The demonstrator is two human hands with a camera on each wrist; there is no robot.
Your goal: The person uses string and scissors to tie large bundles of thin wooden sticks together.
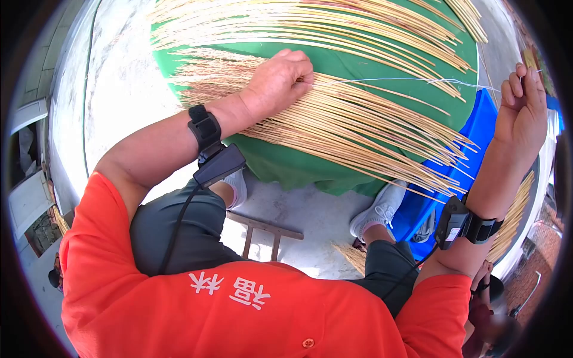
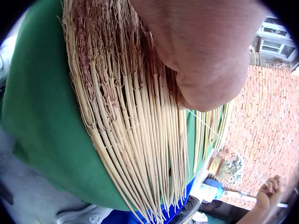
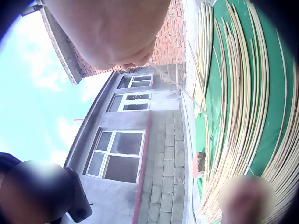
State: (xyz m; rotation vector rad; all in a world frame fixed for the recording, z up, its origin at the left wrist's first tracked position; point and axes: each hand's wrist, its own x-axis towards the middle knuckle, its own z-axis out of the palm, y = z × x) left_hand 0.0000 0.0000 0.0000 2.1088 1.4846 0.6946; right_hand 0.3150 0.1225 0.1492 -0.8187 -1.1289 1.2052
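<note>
A flat row of dry sorghum stalks (image 1: 358, 119), with bushy reddish seed heads (image 1: 209, 74) toward the left, lies across a green cloth (image 1: 298, 170). My left hand (image 1: 277, 83) rests on the row near its far edge, fingers curled and pinching stalks there; its fingertips are partly hidden in the left wrist view. From beside those fingertips a thin white string (image 1: 406, 79) stretches to the right. My right hand (image 1: 522, 110) is raised off to the right, past the cloth's edge, and pinches the string between curled fingers.
More long stalks (image 1: 322, 30) lie in a layer farther back on the cloth. A blue sheet-like thing (image 1: 412, 206) is below the right edge. Beneath me a wooden stool frame (image 1: 262, 227) shows on the floor. Another person (image 1: 489, 316) is at the lower right.
</note>
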